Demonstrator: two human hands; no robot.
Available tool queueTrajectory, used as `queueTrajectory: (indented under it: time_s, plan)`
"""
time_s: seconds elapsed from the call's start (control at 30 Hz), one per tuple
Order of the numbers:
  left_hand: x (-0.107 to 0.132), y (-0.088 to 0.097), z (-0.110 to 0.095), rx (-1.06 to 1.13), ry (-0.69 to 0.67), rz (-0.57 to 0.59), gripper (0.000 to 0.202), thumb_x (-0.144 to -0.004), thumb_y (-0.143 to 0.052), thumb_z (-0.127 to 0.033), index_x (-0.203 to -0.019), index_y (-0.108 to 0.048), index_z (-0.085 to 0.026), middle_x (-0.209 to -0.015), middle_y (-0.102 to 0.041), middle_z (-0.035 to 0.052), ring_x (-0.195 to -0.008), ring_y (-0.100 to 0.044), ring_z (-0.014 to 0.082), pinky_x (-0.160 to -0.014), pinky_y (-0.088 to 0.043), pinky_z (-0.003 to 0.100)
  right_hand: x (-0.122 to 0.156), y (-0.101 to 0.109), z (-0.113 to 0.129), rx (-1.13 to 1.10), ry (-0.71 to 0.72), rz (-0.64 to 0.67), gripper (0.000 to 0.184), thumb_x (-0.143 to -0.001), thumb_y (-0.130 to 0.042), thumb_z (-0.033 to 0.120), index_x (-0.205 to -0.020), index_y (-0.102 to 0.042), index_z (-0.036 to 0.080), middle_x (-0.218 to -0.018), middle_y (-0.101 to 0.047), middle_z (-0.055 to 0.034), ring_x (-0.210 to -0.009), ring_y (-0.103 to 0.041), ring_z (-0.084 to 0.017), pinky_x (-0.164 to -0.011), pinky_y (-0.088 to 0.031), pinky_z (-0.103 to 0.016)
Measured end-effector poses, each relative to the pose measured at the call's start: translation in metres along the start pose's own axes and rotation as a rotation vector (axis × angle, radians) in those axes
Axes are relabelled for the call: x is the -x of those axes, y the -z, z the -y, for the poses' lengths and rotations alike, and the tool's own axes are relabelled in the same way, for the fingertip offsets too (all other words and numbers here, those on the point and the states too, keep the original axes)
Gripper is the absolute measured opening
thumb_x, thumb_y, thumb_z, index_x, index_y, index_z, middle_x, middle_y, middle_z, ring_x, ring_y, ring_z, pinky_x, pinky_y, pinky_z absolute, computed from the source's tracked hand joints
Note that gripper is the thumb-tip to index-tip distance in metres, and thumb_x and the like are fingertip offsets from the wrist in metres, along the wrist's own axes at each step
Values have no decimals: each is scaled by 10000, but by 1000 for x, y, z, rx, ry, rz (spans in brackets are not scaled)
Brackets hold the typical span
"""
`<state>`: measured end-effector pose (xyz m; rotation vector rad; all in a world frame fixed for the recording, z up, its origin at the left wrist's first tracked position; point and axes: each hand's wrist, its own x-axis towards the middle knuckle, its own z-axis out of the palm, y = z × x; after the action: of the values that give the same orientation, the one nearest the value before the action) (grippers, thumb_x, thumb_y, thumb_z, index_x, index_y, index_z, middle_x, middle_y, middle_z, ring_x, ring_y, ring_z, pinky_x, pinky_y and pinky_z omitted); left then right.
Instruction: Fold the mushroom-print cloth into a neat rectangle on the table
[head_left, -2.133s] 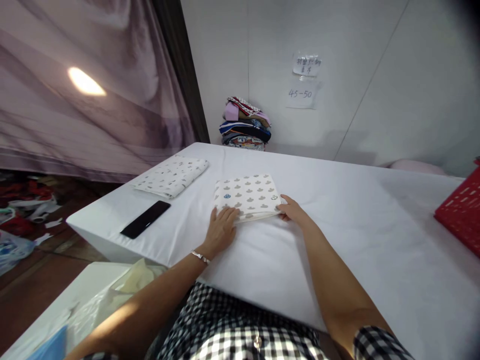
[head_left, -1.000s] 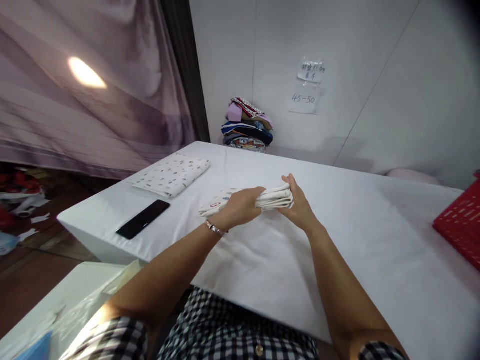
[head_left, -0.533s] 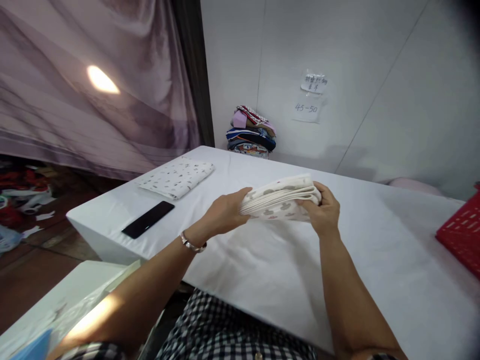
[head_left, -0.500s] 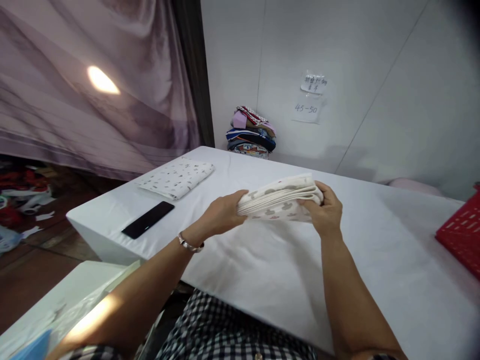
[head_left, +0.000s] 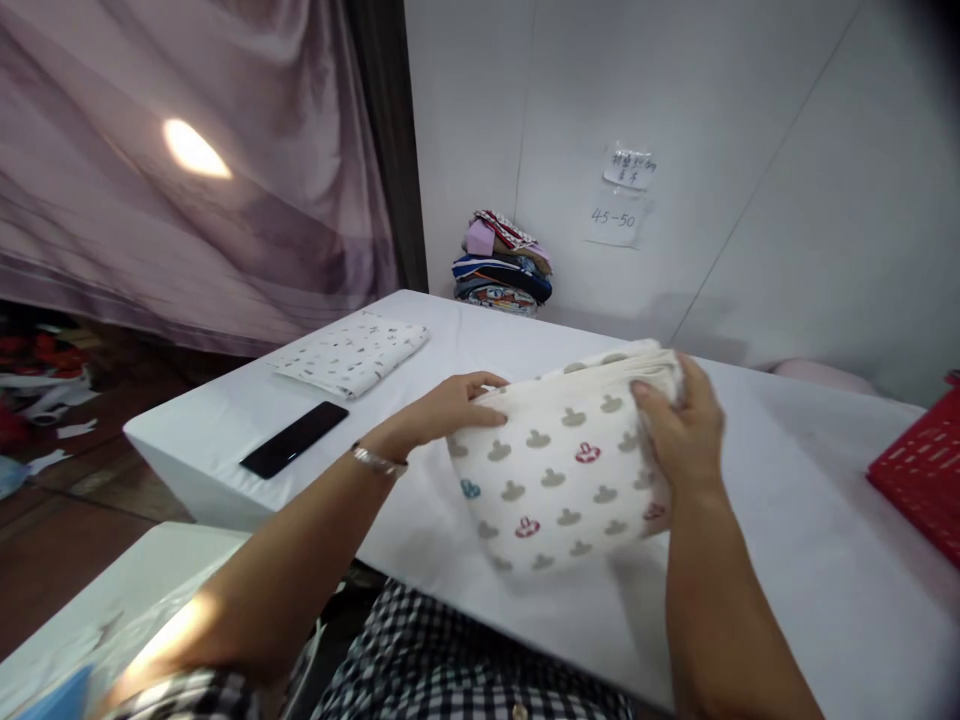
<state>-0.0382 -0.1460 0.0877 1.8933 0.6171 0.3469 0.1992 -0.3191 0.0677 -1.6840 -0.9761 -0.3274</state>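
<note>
Between my two hands is a folded white cloth (head_left: 555,470) printed with grey, red and blue motifs. It is held tilted over the table, its printed face toward me and its folded layers along the upper edge. My left hand (head_left: 469,402) pinches the upper left corner, thumb on the near side. At the upper right corner, my right hand (head_left: 686,425) grips the layers, with the thumb in front and the fingers behind. A second folded cloth (head_left: 356,355), white with small grey marks, lies flat at the table's far left.
A black phone (head_left: 294,440) rests on the white table (head_left: 780,480), near its left side. Folded fabrics are stacked (head_left: 502,265) by the wall. A red basket (head_left: 922,470) stands at the right edge. A lower white surface (head_left: 142,590) with clear plastic is at my left.
The cloth in my hands has turned so its broad printed face shows instead of mostly its folded edge. My right hand has shifted right. The second cloth and phone stay put.
</note>
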Motion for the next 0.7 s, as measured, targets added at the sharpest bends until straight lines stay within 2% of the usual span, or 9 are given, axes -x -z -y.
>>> queueTrajectory:
  time_s: [0.1,0.2,0.27,0.33,0.47,0.7]
  plan:
    - [-41,-4,52,-76,132,-267,450,-697,-641,-313,-1115,-580,-157,-1038,-652,87,-891,-626,210,-746,-500,296,-1,-33,-51,286,-183,399,689,-830,-521,420,-1430,-270,191,-1235,-566,-131,-1105,-543,-283,-918,-422,-423]
    - [-57,-17,98,-198,281,-412,380,-692,-648,-317,-1031,-621,-150,-991,-667,98,-919,-617,235,-779,-488,306,6,-57,-90,475,-228,716,630,-831,-507,392,-1394,-353,154,-1335,-485,-147,-1214,-458,-282,-984,-373,-392]
    - [-56,-25,117,-214,272,-455,376,-712,-632,-378,-1023,-624,-168,-976,-674,80,-891,-622,233,-779,-485,313,11,-65,-103,495,-203,830,575,-844,-484,391,-1363,-405,158,-1361,-464,-126,-1238,-436,-263,-1005,-350,-366]
    - [-54,-29,125,-198,242,-493,386,-723,-620,-419,-1026,-622,-181,-954,-677,60,-852,-628,221,-761,-487,307,15,-69,-108,487,-186,860,555,-865,-440,408,-1362,-406,162,-1358,-471,-114,-1232,-443,-253,-1001,-346,-355]
    - [-59,-28,131,-173,269,-507,308,-700,-647,-394,-909,-637,-168,-845,-676,48,-770,-629,204,-702,-496,301,15,-73,-107,509,-211,865,580,-876,-402,454,-1384,-369,175,-1287,-535,-123,-1181,-488,-273,-946,-377,-366]
    - [-75,-32,144,-116,222,-606,234,-688,-642,-343,-842,-613,-170,-769,-648,23,-761,-611,194,-702,-516,330,18,-78,-104,523,-206,778,602,-873,-420,400,-1413,-311,157,-1241,-560,-139,-1144,-510,-273,-918,-392,-360]
